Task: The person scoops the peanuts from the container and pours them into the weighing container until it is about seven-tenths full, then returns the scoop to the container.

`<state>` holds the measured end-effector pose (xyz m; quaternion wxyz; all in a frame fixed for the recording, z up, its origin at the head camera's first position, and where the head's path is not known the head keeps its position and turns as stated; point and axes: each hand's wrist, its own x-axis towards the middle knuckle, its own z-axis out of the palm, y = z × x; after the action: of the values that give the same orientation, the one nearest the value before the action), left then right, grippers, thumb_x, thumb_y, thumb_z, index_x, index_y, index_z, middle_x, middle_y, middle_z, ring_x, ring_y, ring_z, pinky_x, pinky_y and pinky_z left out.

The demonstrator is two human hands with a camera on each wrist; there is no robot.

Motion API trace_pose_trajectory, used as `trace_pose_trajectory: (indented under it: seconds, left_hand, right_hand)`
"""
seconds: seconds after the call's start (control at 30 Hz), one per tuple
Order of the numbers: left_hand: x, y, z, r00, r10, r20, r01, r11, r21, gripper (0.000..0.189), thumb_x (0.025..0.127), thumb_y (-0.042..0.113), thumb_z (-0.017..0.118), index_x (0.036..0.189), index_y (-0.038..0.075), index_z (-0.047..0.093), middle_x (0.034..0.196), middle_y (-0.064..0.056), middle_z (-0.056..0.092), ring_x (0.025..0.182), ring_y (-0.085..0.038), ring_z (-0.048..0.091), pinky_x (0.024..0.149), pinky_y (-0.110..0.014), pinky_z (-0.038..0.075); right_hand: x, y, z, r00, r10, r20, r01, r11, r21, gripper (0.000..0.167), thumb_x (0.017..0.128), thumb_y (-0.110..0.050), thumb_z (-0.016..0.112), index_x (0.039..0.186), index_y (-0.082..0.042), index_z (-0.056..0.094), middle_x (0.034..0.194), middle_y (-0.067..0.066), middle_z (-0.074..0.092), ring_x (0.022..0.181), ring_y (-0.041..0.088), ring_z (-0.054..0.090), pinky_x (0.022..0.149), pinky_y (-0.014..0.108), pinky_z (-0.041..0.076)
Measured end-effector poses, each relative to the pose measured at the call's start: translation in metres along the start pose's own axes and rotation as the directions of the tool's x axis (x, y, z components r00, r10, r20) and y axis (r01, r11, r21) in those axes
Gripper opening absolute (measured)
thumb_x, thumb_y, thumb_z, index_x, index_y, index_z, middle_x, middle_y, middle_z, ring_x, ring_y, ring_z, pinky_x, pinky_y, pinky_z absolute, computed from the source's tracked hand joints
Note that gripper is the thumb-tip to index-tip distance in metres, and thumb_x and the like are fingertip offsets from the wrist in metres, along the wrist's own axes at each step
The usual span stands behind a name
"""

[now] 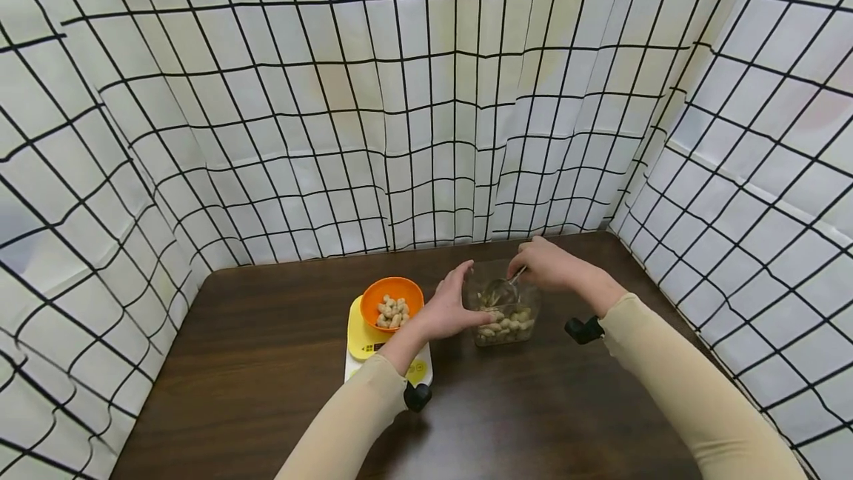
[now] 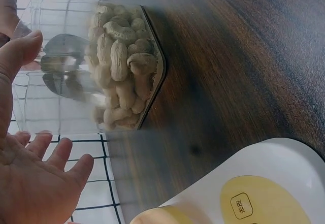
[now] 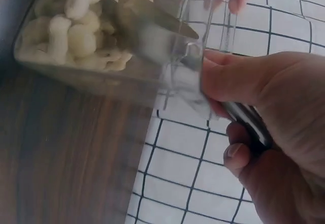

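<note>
A clear plastic container (image 1: 508,335) about half full of unshelled peanuts (image 2: 119,61) stands on the table. My left hand (image 1: 448,308) holds its left side, thumb across the near wall and fingers spread along the left wall. With fingers and thumb round the handle, my right hand (image 1: 549,264) grips a metal scoop (image 2: 66,66). The scoop's head is inside the container, its lower end at the peanuts. Left of the container, an orange bowl (image 1: 368,307) with several peanuts sits on a yellow and white kitchen scale (image 2: 284,158); my left forearm hides part of the scale.
The dark wooden table (image 1: 260,361) extends in front and to both sides. White curtain walls with a black grid (image 1: 426,117) enclose its back and sides, and the container stands near the back edge. Black wrist devices (image 1: 583,330) sit at my cuffs.
</note>
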<state>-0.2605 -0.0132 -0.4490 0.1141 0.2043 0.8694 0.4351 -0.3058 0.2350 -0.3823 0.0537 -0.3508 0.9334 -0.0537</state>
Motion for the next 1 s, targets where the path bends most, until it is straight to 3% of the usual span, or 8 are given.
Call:
trace_pose_trajectory:
  seconds: [0.2,0.37,0.63,0.73,1.0]
  left_hand:
    - [0.001,0.0,0.001,1.0,0.003,-0.003,-0.003,1.0,0.0,0.106,0.086,0.042,0.082,0.165,0.023,0.013,0.166,-0.006,0.023,0.152,-0.034,0.019,0.115,-0.057,0.031]
    - [0.003,0.0,0.002,1.0,0.003,-0.005,-0.003,1.0,0.002,0.107,0.086,0.043,0.082,0.165,0.024,0.013,0.166,-0.007,0.023,0.152,-0.034,0.02,0.116,-0.058,0.029]
    - [0.002,0.001,0.003,1.0,0.0,-0.01,0.0,1.0,-0.009,0.107,0.086,0.042,0.083,0.165,0.025,0.013,0.166,-0.006,0.024,0.149,-0.033,0.026,0.115,-0.057,0.031]
    - [0.001,0.001,0.004,1.0,0.003,-0.008,-0.003,1.0,-0.003,0.106,0.086,0.039,0.082,0.165,0.025,0.013,0.166,-0.006,0.024,0.15,-0.033,0.024,0.115,-0.057,0.03]
    - [0.001,-0.001,0.004,1.0,0.014,-0.012,-0.014,1.0,-0.007,0.106,0.086,0.038,0.083,0.165,0.024,0.013,0.165,-0.007,0.025,0.145,-0.032,0.033,0.113,-0.057,0.035]
  right_hand:
    - [-0.006,0.002,-0.009,0.999,0.038,-0.002,-0.037,0.993,0.114,0.019,0.097,-0.008,0.068,0.111,-0.016,0.079,0.104,-0.002,0.067,0.098,0.02,0.059,0.093,0.048,0.047]
    - [-0.014,0.013,-0.017,0.996,0.092,0.005,-0.09,0.967,0.236,0.019,0.099,-0.012,0.065,0.112,-0.017,0.078,0.111,0.0,0.068,0.103,0.021,0.062,0.086,0.044,0.052]
    - [-0.028,0.034,-0.01,0.982,0.187,0.022,-0.175,0.862,0.476,0.018,0.101,-0.02,0.066,0.117,-0.017,0.076,0.126,0.006,0.067,0.115,0.026,0.063,0.092,0.047,0.052]
    - [-0.032,0.038,-0.007,0.979,0.201,0.013,-0.179,0.838,0.516,0.019,0.101,-0.022,0.067,0.117,-0.017,0.076,0.126,0.005,0.068,0.118,0.026,0.062,0.095,0.047,0.052]
    - [-0.038,0.044,-0.003,0.98,0.199,-0.01,-0.162,0.822,0.546,0.021,0.1,-0.026,0.068,0.118,-0.018,0.076,0.124,0.002,0.069,0.119,0.026,0.061,0.097,0.049,0.05]
